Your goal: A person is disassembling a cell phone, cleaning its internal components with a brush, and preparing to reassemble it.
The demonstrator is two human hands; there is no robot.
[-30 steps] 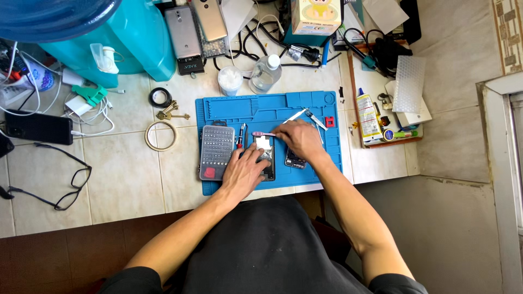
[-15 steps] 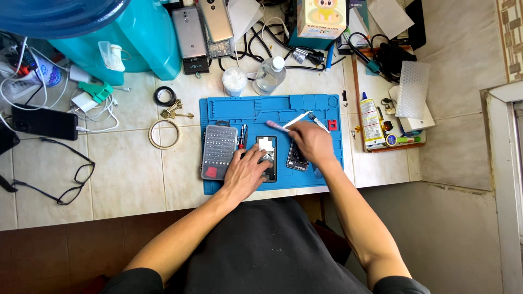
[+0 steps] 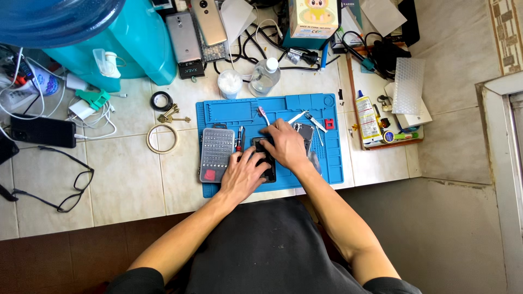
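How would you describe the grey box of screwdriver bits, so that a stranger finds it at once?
Find the blue mat in the middle of the tiled counter. The box of bits lies on the mat's left part, just left of the left hand. It alone is grey, studded with rows of small bits, with one red square in a corner.

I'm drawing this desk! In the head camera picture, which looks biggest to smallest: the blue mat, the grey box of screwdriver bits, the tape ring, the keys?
1. Blue mat, by far the largest.
2. Grey box of screwdriver bits.
3. Tape ring.
4. Keys, though they look close to the tape ring in size, so that order is unsure.
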